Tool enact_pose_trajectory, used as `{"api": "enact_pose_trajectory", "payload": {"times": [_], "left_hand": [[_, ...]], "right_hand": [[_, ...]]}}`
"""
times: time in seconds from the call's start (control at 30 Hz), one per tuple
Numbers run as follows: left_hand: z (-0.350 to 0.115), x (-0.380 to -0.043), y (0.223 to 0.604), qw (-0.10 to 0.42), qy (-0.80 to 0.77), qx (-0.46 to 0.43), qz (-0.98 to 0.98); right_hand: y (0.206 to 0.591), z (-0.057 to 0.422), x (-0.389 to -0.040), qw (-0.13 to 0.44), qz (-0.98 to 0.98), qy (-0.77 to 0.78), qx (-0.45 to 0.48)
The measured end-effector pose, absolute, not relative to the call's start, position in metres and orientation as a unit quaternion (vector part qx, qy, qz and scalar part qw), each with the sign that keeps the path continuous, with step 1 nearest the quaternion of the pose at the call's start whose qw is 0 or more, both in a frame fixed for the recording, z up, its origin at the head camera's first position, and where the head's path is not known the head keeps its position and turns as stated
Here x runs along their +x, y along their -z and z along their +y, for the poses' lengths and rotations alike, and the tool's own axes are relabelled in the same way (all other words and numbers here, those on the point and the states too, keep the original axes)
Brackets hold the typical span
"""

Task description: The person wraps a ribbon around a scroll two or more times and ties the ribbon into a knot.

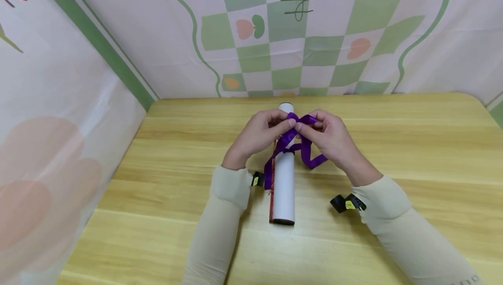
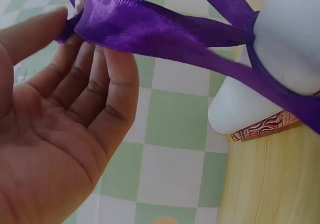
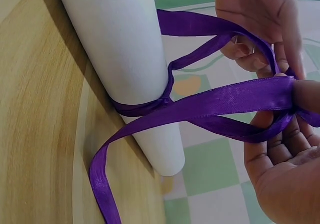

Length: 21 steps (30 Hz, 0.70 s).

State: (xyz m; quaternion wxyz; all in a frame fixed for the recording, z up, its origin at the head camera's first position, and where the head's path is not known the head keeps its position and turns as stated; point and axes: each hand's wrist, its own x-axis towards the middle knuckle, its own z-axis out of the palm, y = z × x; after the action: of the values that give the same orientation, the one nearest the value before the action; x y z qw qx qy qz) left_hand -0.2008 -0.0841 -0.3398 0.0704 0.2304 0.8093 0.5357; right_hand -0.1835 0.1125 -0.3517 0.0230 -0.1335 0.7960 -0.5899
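Note:
A white paper roll (image 1: 284, 191) lies lengthwise on the table, with a purple satin ribbon (image 1: 306, 152) wrapped around its middle. Above the roll, my left hand (image 1: 259, 133) pinches the ribbon between thumb and fingers. My right hand (image 1: 332, 136) pinches it just beside, the two thumbs almost meeting. Loops of ribbon (image 2: 135, 26) stretch from the fingers back to the roll in the left wrist view. One loose tail hangs left of the roll, another to its right. In the right wrist view the band (image 3: 140, 108) circles the white roll (image 3: 120, 48).
A red patterned strip (image 1: 271, 211) runs along the roll's left side on the wooden table (image 1: 157, 215). Small black devices (image 1: 346, 204) are strapped at both sleeve cuffs. Behind the table hangs a green and white checked cloth (image 1: 287, 53), with another printed cloth (image 1: 59, 80) at the left.

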Motion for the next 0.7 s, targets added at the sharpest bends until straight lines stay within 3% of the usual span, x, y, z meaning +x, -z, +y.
{"api": "enact_pose_trajectory", "payload": {"times": [0.7], "left_hand": [[-0.0744, -0.2014, 0.3446, 0.043, -0.599, 0.110, 0.792]], "right_hand": [[0.3526, 0.1120, -0.1838, 0.014, 0.794, 0.594, -0.131]]}}
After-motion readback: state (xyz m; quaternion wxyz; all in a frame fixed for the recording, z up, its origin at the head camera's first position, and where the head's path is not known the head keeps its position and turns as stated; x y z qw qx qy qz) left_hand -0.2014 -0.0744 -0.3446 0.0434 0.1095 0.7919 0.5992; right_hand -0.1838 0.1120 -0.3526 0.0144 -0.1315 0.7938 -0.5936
